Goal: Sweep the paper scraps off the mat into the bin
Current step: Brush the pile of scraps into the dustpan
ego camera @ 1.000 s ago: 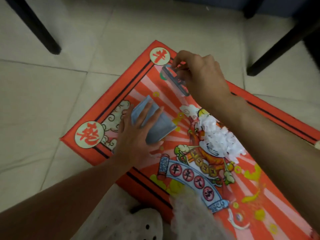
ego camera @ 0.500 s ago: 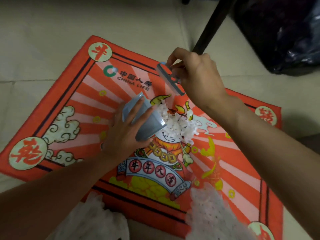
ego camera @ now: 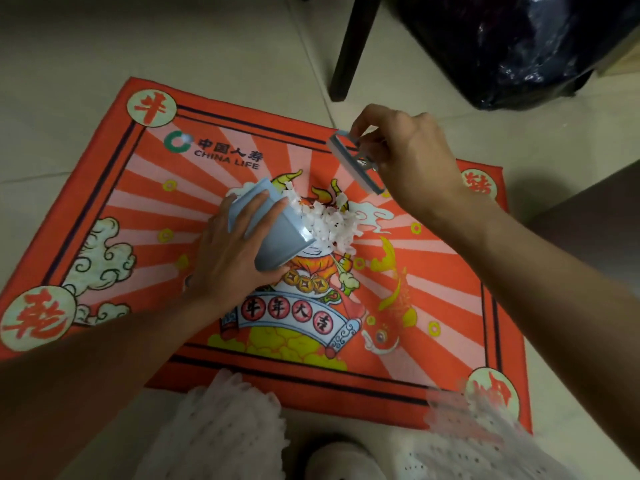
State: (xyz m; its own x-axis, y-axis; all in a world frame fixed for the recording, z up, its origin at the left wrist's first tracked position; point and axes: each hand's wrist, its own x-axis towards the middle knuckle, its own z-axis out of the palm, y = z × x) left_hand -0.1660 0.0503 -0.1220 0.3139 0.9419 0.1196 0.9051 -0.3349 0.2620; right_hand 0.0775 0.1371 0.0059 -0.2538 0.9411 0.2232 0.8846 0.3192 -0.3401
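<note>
**Materials and finishes, floor scene**

Mat (ego camera: 104, 209): printed woven cloth, matt, faintly napped. Paper scraps (ego camera: 329, 223): thin white paper, torn, dull. Dustpan (ego camera: 277, 237): smooth blue-grey plastic with a soft sheen. Hand brush (ego camera: 353, 161): same smooth plastic, pale strip along one edge. Floor tiles (ego camera: 225, 46): cream, smooth, slightly glossy. Bin liner (ego camera: 519, 46): black plastic film, crinkled and shiny. Furniture leg (ego camera: 349, 46): dark, matt.

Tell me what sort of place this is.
Probably a room in a home, seen at floor level: pale floor tiles, a printed red mat laid on them, a dark furniture leg, and a black plastic bag beside it.
</note>
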